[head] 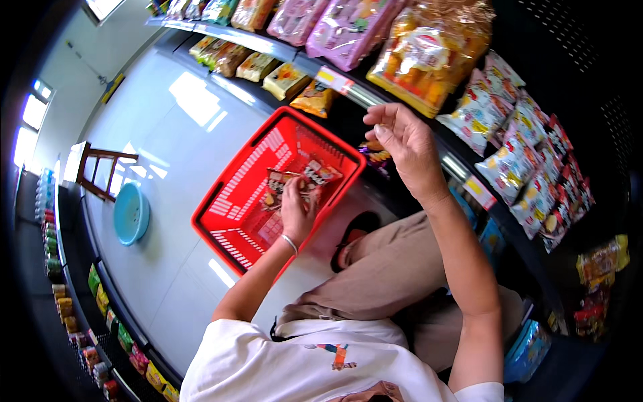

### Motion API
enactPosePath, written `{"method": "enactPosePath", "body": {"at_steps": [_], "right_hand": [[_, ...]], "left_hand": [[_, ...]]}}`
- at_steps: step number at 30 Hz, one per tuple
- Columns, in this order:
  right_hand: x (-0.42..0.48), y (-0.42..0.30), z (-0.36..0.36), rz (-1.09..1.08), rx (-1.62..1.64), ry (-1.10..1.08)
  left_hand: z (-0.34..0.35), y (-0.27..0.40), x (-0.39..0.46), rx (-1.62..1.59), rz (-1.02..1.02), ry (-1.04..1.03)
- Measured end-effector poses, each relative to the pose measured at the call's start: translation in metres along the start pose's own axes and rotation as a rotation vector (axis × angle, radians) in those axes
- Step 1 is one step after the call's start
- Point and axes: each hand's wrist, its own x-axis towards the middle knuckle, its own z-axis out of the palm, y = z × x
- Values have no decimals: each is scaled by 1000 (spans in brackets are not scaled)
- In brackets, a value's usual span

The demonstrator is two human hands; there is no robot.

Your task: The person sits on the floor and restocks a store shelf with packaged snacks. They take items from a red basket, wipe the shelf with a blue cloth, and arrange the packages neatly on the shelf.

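Observation:
A red plastic shopping basket [208, 207] stands on the floor before me. Inside it lie dark red snack packets [323, 173] and a pinkish-red packet with a grid pattern [271, 227]. My left hand [297, 211], with a pale bracelet at the wrist, reaches into the basket, its bunched fingers on a dark snack packet [274, 188]. Over the shelf edge, right of the basket, my right hand [406, 145] is raised with loosely curled fingers and nothing visible in it. Nearest to it is a large yellow-orange snack bag [414, 60].
Shelving [241, 36] with bagged snacks runs along the right; small white patterned packets [512, 161] lie there. A light blue basin [131, 213] and a wooden stool [103, 168] stand on the tiled floor [166, 251]. Another stocked shelf [95, 251] curves along the left.

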Motion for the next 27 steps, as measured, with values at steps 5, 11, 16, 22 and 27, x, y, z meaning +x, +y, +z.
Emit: {"method": "enactPosePath", "body": {"at_steps": [5,11,16,22,27], "right_hand": [[-16,56,11,-155,-1010,-230],[-16,65,20,73,-979,-425],[-14,64,20,30,-962,-472],[-11,66,12,78,-992,-433],[-15,67,17,90,-998,-486]], "left_hand": [[23,-130,-5,241,-459,-233],[65,-203,-5,249,-571,-174],[86,-245,-21,53,-641,-137],[83,-227,-25,-254,-818,-137],[53,-206,-15,-683,-933,-28]]}}
